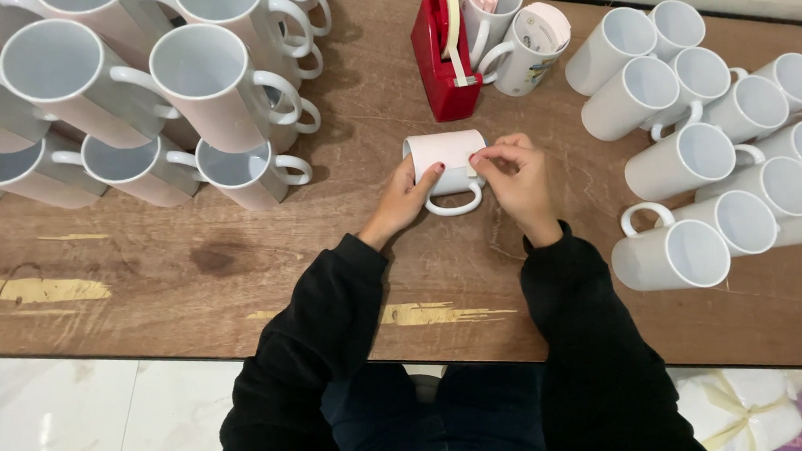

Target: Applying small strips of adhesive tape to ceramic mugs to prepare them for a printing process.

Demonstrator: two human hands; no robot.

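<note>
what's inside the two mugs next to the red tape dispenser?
Behind the red tape dispenser, the back mug holds pinkish folded sheets; the tilted front mug shows a curled pale sheet. Anything deeper is hidden.

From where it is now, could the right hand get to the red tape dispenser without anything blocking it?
Probably yes. The right hand rests on the paper-wrapped mug, and the red tape dispenser stands just beyond that mug, with only bare wooden table between them. The two mugs beside the dispenser stand off to its side.
</note>
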